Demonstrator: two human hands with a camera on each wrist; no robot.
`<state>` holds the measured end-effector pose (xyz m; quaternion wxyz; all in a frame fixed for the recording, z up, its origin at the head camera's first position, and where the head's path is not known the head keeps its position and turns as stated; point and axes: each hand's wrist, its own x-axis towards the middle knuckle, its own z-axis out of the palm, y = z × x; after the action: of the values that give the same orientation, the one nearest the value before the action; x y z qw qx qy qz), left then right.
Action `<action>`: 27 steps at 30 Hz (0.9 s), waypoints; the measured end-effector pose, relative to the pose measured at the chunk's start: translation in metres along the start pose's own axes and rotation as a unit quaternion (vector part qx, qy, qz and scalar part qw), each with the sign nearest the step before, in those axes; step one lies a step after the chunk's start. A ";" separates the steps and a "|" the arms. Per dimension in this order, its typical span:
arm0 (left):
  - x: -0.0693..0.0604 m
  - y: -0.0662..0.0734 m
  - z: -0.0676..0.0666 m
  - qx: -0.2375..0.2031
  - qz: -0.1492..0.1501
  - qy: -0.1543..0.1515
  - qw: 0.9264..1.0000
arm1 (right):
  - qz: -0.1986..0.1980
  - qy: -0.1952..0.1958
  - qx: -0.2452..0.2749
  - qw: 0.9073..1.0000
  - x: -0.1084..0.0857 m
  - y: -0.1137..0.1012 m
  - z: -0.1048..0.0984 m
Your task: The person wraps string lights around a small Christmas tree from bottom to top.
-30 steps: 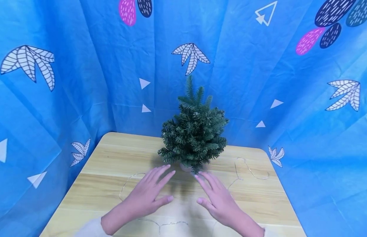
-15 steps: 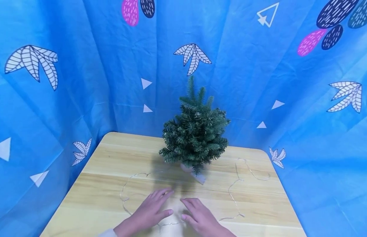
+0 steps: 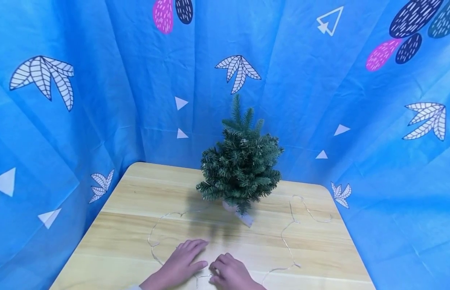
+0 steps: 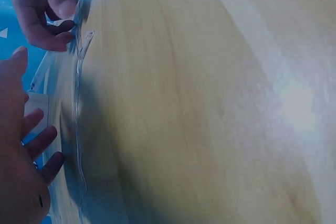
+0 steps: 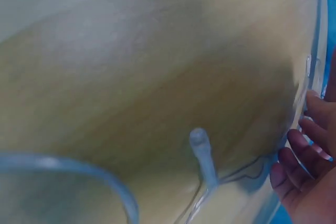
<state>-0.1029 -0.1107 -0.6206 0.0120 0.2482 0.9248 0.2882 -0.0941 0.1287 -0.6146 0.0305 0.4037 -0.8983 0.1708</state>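
Both hands are low in the head view, over the near part of the wooden table. My left hand [image 3: 181,262] lies with fingers extended and thumb out, holding nothing. Close to its right, my right hand [image 3: 232,274] has bent fingers at a thin clear wire, part of the string lights [image 3: 296,265]. In the left wrist view, the right thumb and fingertips sit near this wire with a gap between them. A small bulb [image 5: 202,148] on the wire shows large in the right wrist view. Beyond the hands stands a small artificial Christmas tree [image 3: 243,169] with dark green branches.
The tree's pale foot [image 3: 244,219] rests on the wooden table [image 3: 112,233]. The wire curves loosely left and right of the hands, reaching toward the table's right edge. A blue patterned cloth [image 3: 159,80] hangs behind and at both sides.
Both hands have drawn back from the tree's base toward the near edge. The right hand has also moved left and bent its fingers at the wire. The tree stays in place.
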 end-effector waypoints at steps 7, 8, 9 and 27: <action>0.001 0.000 0.004 0.016 0.014 -0.003 1.000 | -0.021 0.006 -0.035 0.999 0.002 -0.003 0.007; 0.001 0.000 0.004 0.017 0.016 -0.004 1.000 | -0.021 0.005 -0.042 0.999 0.002 -0.003 0.008; 0.001 0.000 0.005 0.018 0.020 -0.003 1.000 | -0.022 0.008 -0.048 0.999 0.002 -0.003 0.009; 0.006 0.003 0.003 0.027 0.096 0.048 0.994 | 0.111 0.107 0.009 0.988 -0.001 0.013 -0.045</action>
<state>-0.1061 -0.1040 -0.6208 -0.0666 0.3218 0.9036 0.2748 -0.1063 0.1521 -0.5762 0.1036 0.2807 -0.9277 0.2234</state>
